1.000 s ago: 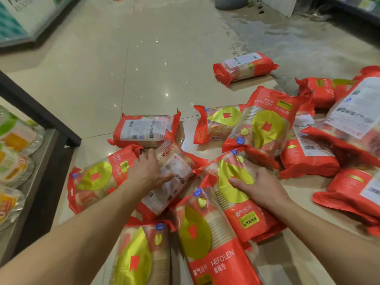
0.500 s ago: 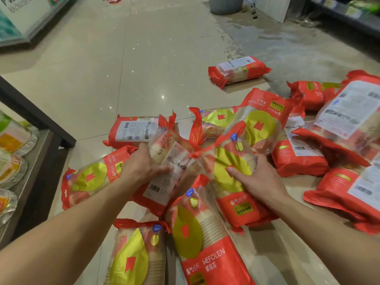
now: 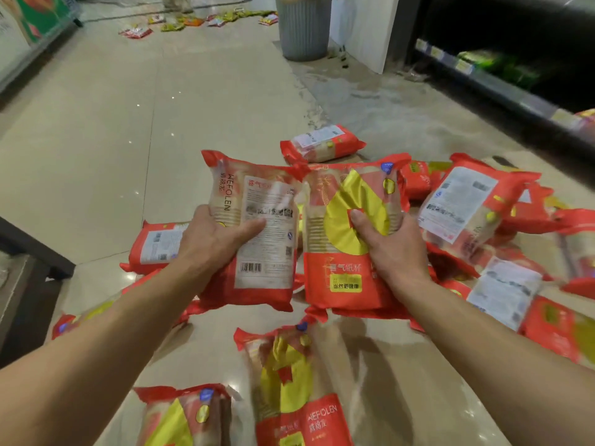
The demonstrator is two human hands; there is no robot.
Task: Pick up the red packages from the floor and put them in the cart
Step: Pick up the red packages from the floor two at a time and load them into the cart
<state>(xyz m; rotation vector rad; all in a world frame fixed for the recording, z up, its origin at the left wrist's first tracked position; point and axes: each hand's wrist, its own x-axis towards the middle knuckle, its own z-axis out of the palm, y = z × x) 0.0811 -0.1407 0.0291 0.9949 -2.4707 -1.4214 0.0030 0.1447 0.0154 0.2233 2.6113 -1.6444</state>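
My left hand (image 3: pixel 212 239) grips a red package (image 3: pixel 260 220) with its white label side facing me. My right hand (image 3: pixel 386 243) grips a second red package (image 3: pixel 341 252) showing a gold circle. Both packages are lifted off the floor, upright and side by side in front of me. Several more red packages lie on the tiled floor: one below my hands (image 3: pixel 289 387), one at the lower left (image 3: pixel 180 416), one behind my left wrist (image 3: pixel 154 246), one farther off (image 3: pixel 322 143) and a pile at the right (image 3: pixel 467 204). The cart's dark edge (image 3: pixel 29 239) shows at the far left.
A grey ribbed bin (image 3: pixel 304 27) stands ahead at the aisle's right side. A dark shelf unit (image 3: pixel 502 85) runs along the right. Small packets (image 3: pixel 193 22) are scattered on the floor far ahead. Open tile floor (image 3: pixel 96 130) stretches ahead to the left.
Both hands have lifted their packages from the floor and raised them upright. My view has tilted up, so more of the aisle ahead shows.
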